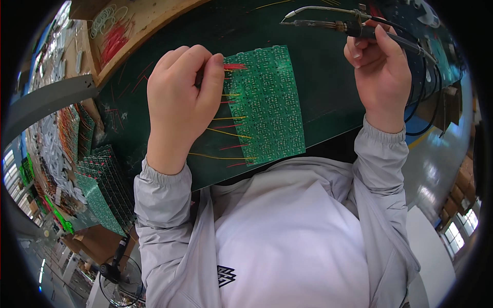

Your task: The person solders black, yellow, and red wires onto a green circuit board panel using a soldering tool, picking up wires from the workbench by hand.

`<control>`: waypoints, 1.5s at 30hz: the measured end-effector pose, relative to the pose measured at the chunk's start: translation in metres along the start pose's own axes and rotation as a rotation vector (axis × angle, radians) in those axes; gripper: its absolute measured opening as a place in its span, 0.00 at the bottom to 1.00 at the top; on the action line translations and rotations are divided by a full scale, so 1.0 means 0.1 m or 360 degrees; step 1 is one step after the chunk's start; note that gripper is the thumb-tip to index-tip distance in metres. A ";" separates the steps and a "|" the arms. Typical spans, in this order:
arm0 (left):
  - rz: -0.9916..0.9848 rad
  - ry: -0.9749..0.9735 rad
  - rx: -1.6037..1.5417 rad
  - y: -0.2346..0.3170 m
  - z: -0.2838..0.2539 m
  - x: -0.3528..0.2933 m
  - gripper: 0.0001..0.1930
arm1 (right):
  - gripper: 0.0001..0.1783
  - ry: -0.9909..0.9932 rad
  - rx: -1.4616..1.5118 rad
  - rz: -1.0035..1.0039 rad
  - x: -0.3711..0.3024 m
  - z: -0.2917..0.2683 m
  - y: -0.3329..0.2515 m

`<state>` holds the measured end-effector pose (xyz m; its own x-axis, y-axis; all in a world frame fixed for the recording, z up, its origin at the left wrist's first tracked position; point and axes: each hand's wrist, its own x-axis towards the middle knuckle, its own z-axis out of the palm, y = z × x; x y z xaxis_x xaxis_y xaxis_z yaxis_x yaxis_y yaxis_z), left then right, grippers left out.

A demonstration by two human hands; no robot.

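Note:
A green circuit board panel (272, 102) with rows of small parts lies on the dark green work surface. Yellow and red wires stick out from its left edge. Over its upper left corner is my left hand (179, 97), its fingers closed on a bundle of red wires (236, 66) whose ends reach over the board. My right hand (382, 66) grips a soldering iron (359, 31) up and right of the board. A thin metal feed tube (323, 8) is mounted along the iron, and their tips point left, apart from the board.
A wooden tray (138, 33) at the upper left holds red wires and a pale coil. Loose red wires (139, 82) lie left of my left hand. Stacked circuit boards (105, 190) stand at the left, near a grey curved arm (51, 100). Black cables (436, 97) hang at the right.

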<state>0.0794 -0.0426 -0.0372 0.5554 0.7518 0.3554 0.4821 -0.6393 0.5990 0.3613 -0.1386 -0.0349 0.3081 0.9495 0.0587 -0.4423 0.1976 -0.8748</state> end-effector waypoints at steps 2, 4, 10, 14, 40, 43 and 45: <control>-0.0060 -0.0027 0.0040 -0.08 0.02 -0.01 0.10 | 0.13 0.0056 -0.0042 0.0057 0.10 0.09 0.13; -0.0148 -0.0012 0.0017 -0.13 0.07 -0.02 0.10 | 0.11 0.0000 0.0145 0.0116 0.17 0.13 0.24; -0.0210 -0.0087 0.0013 -0.20 0.06 -0.08 0.08 | 0.07 -0.0086 -0.0062 0.0169 0.17 0.25 0.38; -0.0169 -0.0037 -0.0161 -0.29 0.06 -0.16 0.09 | 0.10 -0.0144 -0.0276 0.0159 0.13 0.15 0.42; -0.0152 -0.0094 -0.0291 -0.31 0.08 -0.13 0.10 | 0.13 -0.0349 -0.0583 0.0266 0.06 0.32 0.44; -0.0179 -0.0089 -0.0281 -0.31 0.06 -0.15 0.10 | 0.13 -0.0345 -0.0520 0.0256 0.06 0.32 0.47; -0.0146 -0.0074 -0.0302 -0.32 0.07 -0.14 0.10 | 0.13 -0.0322 -0.0552 0.0263 0.05 0.34 0.43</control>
<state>0.0612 -0.0338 -0.0665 0.5480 0.7943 0.2624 0.3985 -0.5236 0.7530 0.3146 -0.1170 -0.0561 0.0705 0.9970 -0.0327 -0.1517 -0.0217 -0.9882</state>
